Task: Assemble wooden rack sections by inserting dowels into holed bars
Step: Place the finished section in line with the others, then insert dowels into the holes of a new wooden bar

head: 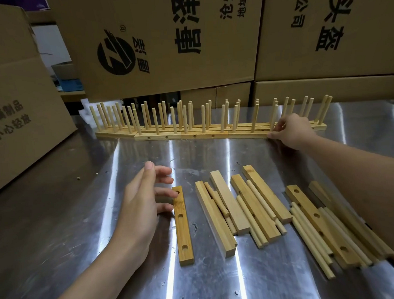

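Wooden rack (248, 133), upper right: your right hand (291, 132) grips it; set it straight. Your loose left hand (146, 199) touches one holed bar (182, 222).

**What the room keeps from view**

The right hand (291, 131) covers the end of the row of rack sections (204, 134). Its fingers (279, 126) curl in among the dowels there, and I cannot tell whether they pinch a dowel or merely press the bar. The right forearm (368, 184) lies across the loose pile of bars and dowels (313, 225), hiding its far side. On the left hand (139, 207) the fingers are smeared with blur, so contact with the holed bar (182, 227) is unclear. Rear rack sections stand behind front ones, their dowels overlapping beyond counting. The cardboard boxes (184, 45) run off the top edge, their print cut short. Specks (78, 178) on the worktop (80, 227) are too small to name.
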Action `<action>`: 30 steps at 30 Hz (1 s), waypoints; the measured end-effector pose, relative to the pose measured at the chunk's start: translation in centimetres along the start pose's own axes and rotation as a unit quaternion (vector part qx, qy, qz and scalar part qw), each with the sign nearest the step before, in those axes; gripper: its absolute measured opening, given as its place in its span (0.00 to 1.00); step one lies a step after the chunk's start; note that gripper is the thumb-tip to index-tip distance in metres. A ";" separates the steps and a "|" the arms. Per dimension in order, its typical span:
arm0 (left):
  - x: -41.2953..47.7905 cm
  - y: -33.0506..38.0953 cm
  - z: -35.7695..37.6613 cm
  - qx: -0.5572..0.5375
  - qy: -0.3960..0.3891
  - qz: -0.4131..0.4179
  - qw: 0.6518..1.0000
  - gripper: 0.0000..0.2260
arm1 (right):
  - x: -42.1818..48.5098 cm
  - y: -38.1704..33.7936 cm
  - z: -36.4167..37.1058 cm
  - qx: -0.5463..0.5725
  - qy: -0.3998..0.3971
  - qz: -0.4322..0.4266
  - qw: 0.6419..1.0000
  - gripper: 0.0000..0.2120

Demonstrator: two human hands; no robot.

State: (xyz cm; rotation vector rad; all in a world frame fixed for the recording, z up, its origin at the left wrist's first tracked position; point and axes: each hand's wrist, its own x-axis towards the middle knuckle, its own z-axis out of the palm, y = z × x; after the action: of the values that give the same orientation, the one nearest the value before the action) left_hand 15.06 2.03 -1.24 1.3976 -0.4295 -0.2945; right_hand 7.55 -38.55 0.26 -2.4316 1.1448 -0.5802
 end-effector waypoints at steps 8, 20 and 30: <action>0.3 -0.1 -0.1 -0.007 -0.001 -0.006 1.000 0.21 | -0.9 -0.6 -1.5 -0.020 -0.025 0.014 0.999 0.13; 0.3 -0.3 -0.2 0.031 -0.009 0.001 0.999 0.10 | -13.4 -10.2 -2.7 -0.088 -0.158 -0.187 0.965 0.09; 0.6 -0.7 -0.4 0.076 -0.027 0.021 0.997 0.09 | -16.7 -12.6 1.2 -0.157 -0.121 -0.190 0.962 0.17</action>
State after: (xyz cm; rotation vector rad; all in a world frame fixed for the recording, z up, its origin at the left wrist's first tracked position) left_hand 15.79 2.03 -1.90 1.5296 -0.5333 -0.2700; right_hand 6.37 -17.77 2.27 -2.9255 0.7154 -0.2035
